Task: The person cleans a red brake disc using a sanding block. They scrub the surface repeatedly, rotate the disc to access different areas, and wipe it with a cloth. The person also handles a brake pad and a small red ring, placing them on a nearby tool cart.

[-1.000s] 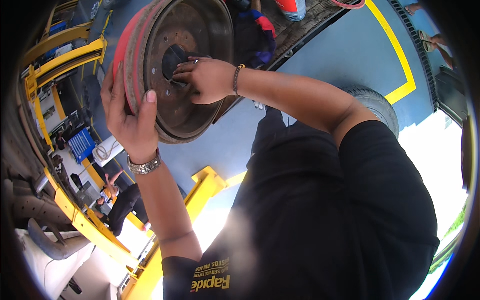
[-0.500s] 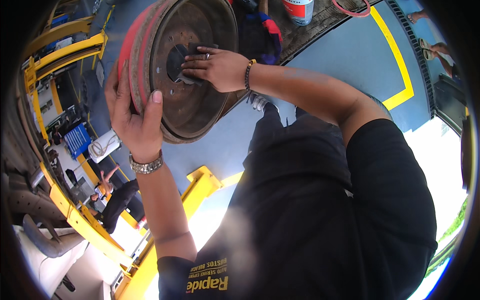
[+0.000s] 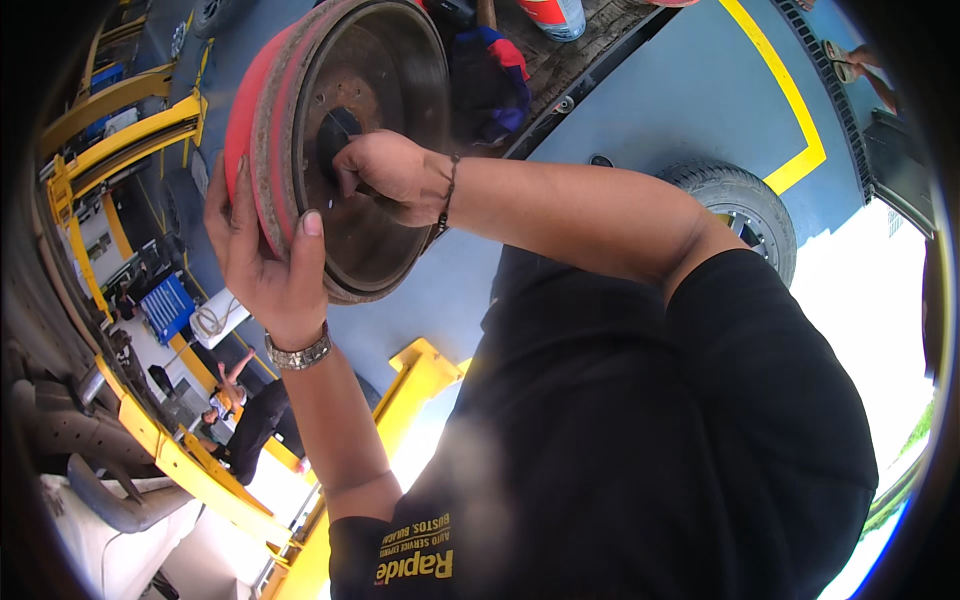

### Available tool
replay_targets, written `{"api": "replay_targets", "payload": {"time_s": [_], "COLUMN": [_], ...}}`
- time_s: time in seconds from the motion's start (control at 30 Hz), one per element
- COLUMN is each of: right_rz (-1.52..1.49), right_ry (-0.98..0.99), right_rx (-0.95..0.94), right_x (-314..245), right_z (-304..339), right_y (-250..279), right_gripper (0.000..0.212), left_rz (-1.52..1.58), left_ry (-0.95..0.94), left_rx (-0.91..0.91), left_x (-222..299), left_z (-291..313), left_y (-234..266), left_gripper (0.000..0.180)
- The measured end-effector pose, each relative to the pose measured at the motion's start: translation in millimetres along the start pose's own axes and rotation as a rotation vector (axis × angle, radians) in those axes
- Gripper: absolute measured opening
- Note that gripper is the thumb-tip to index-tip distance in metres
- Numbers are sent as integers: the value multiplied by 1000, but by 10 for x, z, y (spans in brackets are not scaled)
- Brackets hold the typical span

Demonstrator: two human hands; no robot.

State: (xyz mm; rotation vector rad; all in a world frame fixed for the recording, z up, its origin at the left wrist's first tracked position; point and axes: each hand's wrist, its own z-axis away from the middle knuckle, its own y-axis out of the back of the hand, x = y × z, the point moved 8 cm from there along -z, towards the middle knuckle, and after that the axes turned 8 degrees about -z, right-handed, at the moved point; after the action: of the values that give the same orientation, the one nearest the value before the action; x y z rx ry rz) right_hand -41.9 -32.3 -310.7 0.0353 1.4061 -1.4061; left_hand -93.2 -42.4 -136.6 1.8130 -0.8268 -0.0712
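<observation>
A brake drum [image 3: 345, 92], red outside and rusty brown within, is held up on its side at the upper left, its open face turned toward the right. My left hand [image 3: 268, 250] grips its near-left edge, thumb on the rim and fingers along the red outer side. Inside the drum, my right hand [image 3: 385, 170] is closed at the centre hole, pinching a dark sheet [image 3: 343, 122] that looks like sandpaper. My fingers and the drum's dark hole hide part of that sheet.
Behind the drum is a worn bench [image 3: 590, 65] with a red-and-white can [image 3: 556, 18] and a dark blue-and-red cloth [image 3: 495, 85]. A wheel [image 3: 735, 205] stands beyond my right arm. Yellow lift frames [image 3: 150, 130] and another person [image 3: 250, 425] are at the left.
My right hand has gone from lying flat on the dark sheet to closed around it, deeper in the drum. The drum has shifted slightly left and tilted; my left hand keeps its grip.
</observation>
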Motion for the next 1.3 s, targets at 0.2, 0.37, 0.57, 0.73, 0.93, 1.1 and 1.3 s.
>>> {"api": "replay_targets", "payload": {"time_s": [0.2,0.37,0.57,0.73,0.93,1.1,1.3], "right_rz": [-120,-786,-979,-968,167,119,1953], "right_ry": [54,66,139,110,495,129,1053], "right_rx": [-16,-102,-72,-137,-65,-117,-159], "right_x": [94,-163,-343,-179,-15,-39,-84], "right_z": [-76,-116,73,-69,-152,13,-273], "right_y": [147,55,76,89,100,-6,422], "right_gripper": [59,40,41,47,53,72,69], "left_rz": [7,-23,-46,-101,-16,0,-46], "left_ry": [-20,-6,17,-10,-9,56,-26], "left_rx": [-22,-48,-52,-47,-21,-7,-37], "left_x": [49,25,-43,8,37,-17,30], "left_z": [-16,-29,-6,25,-12,-28,-70], "left_y": [-10,-5,29,32,14,12,-15], "left_gripper": [67,69,68,67,67,66,63]}}
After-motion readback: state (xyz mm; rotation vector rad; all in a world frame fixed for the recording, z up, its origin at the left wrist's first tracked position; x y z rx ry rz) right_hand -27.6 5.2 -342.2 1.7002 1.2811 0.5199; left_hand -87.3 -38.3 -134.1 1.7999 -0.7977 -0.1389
